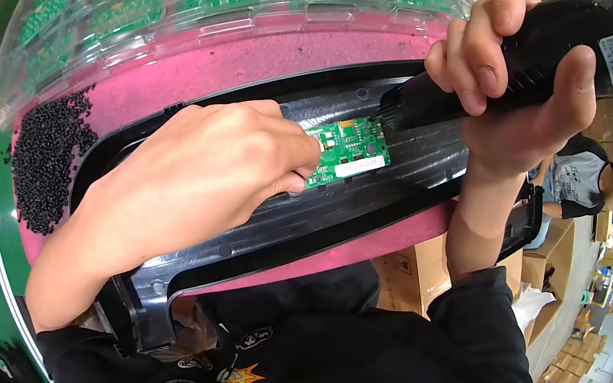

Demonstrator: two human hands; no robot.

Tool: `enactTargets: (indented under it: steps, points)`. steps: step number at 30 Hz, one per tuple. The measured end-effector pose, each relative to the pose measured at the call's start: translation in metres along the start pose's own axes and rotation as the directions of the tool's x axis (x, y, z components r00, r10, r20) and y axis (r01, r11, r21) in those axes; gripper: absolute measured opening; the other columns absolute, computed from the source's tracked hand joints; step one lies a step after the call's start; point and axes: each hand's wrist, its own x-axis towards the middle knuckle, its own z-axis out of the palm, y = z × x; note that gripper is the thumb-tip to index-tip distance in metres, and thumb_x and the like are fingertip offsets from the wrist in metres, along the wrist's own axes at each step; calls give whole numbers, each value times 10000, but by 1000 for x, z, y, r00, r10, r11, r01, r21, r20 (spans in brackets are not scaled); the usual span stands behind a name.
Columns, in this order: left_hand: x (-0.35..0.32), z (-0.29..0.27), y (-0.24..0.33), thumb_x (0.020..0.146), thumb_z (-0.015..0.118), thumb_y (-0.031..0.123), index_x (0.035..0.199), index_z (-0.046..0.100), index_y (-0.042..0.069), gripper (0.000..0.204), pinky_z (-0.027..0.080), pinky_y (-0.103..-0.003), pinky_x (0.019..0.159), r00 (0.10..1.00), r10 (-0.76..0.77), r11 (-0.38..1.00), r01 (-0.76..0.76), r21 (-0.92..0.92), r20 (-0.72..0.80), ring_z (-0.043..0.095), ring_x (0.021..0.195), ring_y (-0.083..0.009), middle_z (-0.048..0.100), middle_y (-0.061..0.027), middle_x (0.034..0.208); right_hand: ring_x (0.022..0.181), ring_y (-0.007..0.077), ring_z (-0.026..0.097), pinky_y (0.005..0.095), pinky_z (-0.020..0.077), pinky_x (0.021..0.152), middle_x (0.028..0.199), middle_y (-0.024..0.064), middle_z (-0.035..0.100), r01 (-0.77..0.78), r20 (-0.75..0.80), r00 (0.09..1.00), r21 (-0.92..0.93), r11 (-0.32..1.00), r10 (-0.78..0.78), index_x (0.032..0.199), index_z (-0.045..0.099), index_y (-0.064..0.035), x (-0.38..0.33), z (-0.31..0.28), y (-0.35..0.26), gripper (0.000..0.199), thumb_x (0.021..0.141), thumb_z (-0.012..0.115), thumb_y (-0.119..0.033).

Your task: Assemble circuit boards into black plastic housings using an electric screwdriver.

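Observation:
A small green circuit board (355,142) with a white sticker lies inside a long black plastic housing (273,234). My left hand (216,166) is closed at the board's left end, its fingertips partly hidden behind the knuckles. In my right hand (496,80) is a bulky black handheld power tool (543,47), seemingly an electric screwdriver, lying roughly level. Its narrower front end points left and comes close to the board's right edge; whether it touches cannot be told.
Beneath the housing is a pink mat (283,56). A heap of small black screw-like pieces (51,163) sits at the left. Clear plastic trays (223,21) of green boards line the far side. Cardboard boxes (411,275) stand below the near edge; another person (579,180) is at the right.

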Motion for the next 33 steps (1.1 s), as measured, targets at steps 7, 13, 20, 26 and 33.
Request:
enactTargets:
  steps: [7, 13, 20, 26, 33]
  points:
    - [-4, -8, 8, 759, 708, 46, 1057, 700, 1, 301, 542, -373, 637, 979, -139, 984, 119, 134, 152, 675, 797, -266, 705, -90, 852, 484, 62, 368, 241, 308, 523, 619, -38, 457, -26, 56, 998, -30, 999, 28, 959, 511, -52, 5, -1, 8, 569, 850, 585, -606]
    - [-8, -7, 8, 783, 696, 50, 1078, 695, 2, 299, 527, -374, 606, 982, -131, 981, 107, 162, 140, 680, 790, -252, 700, -90, 834, 504, 74, 404, 253, 331, 545, 639, -34, 469, -7, 29, 1000, 23, 1000, 6, 996, 523, -42, -1, 3, 8, 603, 846, 578, -623]
    - [0, -5, 4, 797, 730, 94, 896, 641, -3, 165, 507, -391, 612, 992, -114, 992, 111, -66, -50, 652, 733, -310, 670, -120, 800, 531, 55, 452, 241, 378, 613, 675, -44, 494, 100, -8, 994, 454, 886, -108, 955, 475, -94, -9, 19, -28, 406, 832, 661, -433]
    - [2, -5, 1, 792, 744, 75, 890, 647, -21, 169, 516, -338, 623, 975, -36, 970, -19, -244, -220, 673, 748, -290, 681, -134, 818, 535, 55, 490, 249, 393, 625, 661, -54, 519, 160, -29, 986, 468, 869, -166, 930, 460, -112, -9, 33, -34, 327, 802, 655, -342]
    - [5, -9, 7, 789, 727, 23, 896, 653, -25, 138, 511, -335, 607, 934, -1, 964, -94, -249, -358, 666, 717, -261, 683, -126, 805, 522, 70, 469, 261, 383, 615, 666, -41, 499, 173, 28, 974, 552, 816, -226, 944, 466, -101, -1, 44, -23, 393, 801, 649, -418]
